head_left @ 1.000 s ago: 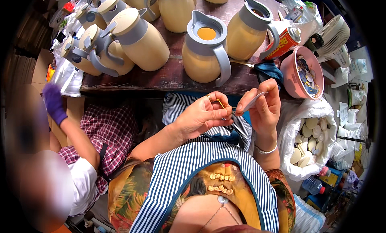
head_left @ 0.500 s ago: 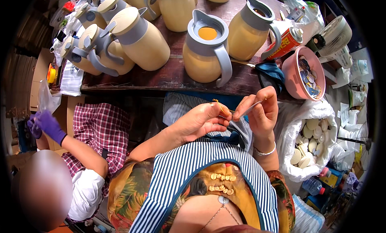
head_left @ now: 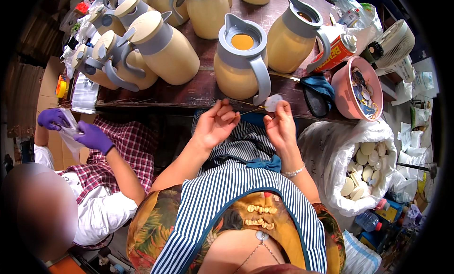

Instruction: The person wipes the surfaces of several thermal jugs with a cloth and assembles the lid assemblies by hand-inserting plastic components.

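The right hand [head_left: 280, 127] has lifted toward twelve o'clock, now pinching a small white round disc [head_left: 273, 103]; the left hand [head_left: 215, 125] still pinches the thin wire [head_left: 250, 108] threading it.

My left hand [head_left: 215, 124] sits raised at about eleven o'clock from my chest, fingers pinched together, fingertips toward one o'clock. My right hand [head_left: 280, 127] is at one o'clock, fingers curled and pinching, wrist bent, both forearms angled inward.
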A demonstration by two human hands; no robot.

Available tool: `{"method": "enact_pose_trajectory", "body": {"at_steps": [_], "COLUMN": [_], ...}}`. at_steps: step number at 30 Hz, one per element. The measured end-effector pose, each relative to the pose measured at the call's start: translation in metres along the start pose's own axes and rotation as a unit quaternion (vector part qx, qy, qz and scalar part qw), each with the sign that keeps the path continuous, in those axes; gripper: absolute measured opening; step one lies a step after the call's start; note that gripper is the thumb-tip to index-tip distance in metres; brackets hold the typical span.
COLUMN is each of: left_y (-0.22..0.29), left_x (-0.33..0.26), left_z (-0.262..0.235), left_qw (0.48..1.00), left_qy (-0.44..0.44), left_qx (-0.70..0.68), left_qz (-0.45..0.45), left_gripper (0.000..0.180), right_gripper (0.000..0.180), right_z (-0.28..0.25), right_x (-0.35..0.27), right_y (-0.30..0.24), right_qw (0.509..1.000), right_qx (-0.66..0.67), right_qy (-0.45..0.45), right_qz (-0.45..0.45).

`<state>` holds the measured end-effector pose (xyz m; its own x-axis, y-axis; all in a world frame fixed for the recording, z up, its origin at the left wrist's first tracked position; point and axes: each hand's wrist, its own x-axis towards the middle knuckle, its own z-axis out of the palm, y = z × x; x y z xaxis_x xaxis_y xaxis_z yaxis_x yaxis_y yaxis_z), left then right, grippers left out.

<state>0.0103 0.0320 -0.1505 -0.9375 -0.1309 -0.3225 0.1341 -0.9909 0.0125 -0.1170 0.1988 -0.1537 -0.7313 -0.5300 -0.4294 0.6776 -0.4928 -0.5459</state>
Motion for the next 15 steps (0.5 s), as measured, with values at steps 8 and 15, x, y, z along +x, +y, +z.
{"method": "enact_pose_trajectory", "body": {"at_steps": [8, 15], "left_y": [-0.008, -0.004], "left_x": [0.014, 0.025], "left_z": [0.068, 0.135], "left_qw": [0.953, 0.7], "left_qy": [-0.156, -0.184], "left_qx": [0.091, 0.569], "left_qz": [0.243, 0.39], "left_gripper": [0.021, 0.047], "right_gripper": [0.009, 0.022], "right_z": [0.057, 0.122], "right_x": [0.031, 0.034], "right_y": [-0.01, -0.107], "right_qw": [0.977, 0.671], "right_qx": [-0.012, -0.424], "right_qy": [-0.101, -0.402], "right_qz": [-0.185, -0.456]}}
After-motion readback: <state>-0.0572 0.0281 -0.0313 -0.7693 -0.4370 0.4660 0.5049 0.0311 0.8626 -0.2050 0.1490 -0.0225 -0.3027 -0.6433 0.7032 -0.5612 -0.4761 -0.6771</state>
